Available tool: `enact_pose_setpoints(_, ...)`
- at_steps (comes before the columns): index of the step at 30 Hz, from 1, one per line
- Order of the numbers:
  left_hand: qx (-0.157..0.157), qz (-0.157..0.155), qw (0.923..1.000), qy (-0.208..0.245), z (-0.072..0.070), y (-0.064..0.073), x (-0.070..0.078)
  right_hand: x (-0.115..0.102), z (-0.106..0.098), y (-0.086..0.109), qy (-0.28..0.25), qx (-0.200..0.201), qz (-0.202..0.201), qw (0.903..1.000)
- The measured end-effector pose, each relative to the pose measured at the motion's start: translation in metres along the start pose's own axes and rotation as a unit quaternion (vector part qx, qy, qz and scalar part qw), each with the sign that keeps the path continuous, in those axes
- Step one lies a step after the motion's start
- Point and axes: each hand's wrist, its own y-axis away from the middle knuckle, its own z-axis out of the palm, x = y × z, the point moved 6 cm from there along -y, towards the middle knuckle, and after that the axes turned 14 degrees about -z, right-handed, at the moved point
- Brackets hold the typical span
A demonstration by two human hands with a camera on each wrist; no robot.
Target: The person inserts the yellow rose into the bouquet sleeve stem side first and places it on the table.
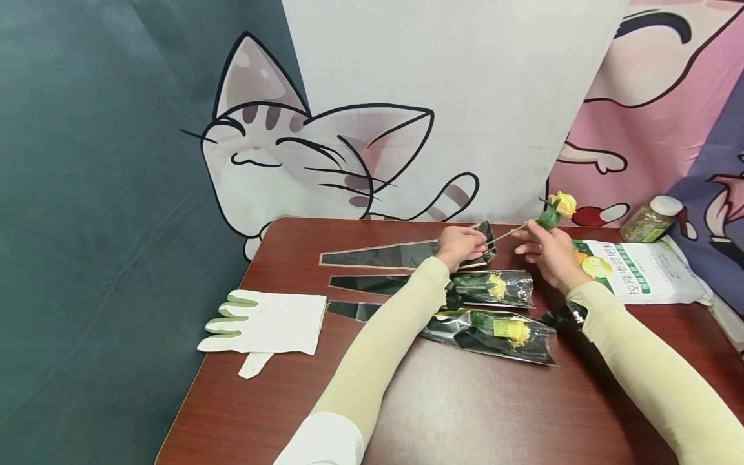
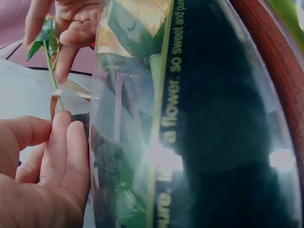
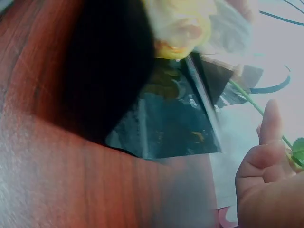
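Note:
A yellow artificial-looking rose (image 1: pixel 562 204) is in my right hand (image 1: pixel 546 252), which pinches its thin stem (image 1: pixel 507 234) just below the green leaves. The stem slants down to the left, its lower end at the mouth of a flat, tapering black flower sleeve (image 1: pixel 378 256). At that mouth my left hand (image 1: pixel 461 247) pinches the sleeve's edge between thumb and fingers; the left wrist view shows the gold-edged film (image 2: pixel 56 102) bowed open around the stem. Nearer me lie two more sleeves, the middle one (image 1: pixel 471 287) and the front one (image 1: pixel 488 332), each with a yellow rose inside.
White gloves (image 1: pixel 279 323) with green-tinged fingers lie at the table's left edge. On the right are a white printed bag (image 1: pixel 645 271) and a white-capped jar (image 1: pixel 651 219) of small greenish bits. A cat-print cloth (image 1: pixel 325 161) hangs behind the brown table (image 1: pixel 465 413).

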Motion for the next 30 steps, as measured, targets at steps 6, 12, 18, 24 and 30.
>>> enact_pose_setpoints(6,-0.001,0.003,1.0000,0.000,-0.001,-0.001,0.000,-0.007,-0.007,0.001,-0.055,0.044,-0.011,0.9974)
enact_pose_setpoints(12,-0.004,0.003,1.0000,-0.009,-0.001,-0.002,-0.001,-0.008,-0.009,0.002,-0.014,0.050,-0.005,0.9987)
enact_pose_setpoints(18,-0.007,0.002,1.0000,-0.004,0.000,-0.002,-0.001,-0.009,-0.014,-0.001,-0.005,0.089,-0.008,0.9960)
enact_pose_setpoints(24,-0.004,0.003,1.0000,-0.005,0.002,-0.003,-0.001,-0.010,-0.014,-0.001,0.026,0.095,-0.013,0.9950)
enact_pose_setpoints(30,-0.003,0.001,1.0000,-0.007,0.002,-0.003,0.000,-0.007,-0.013,0.000,0.072,0.078,-0.011,0.9943)
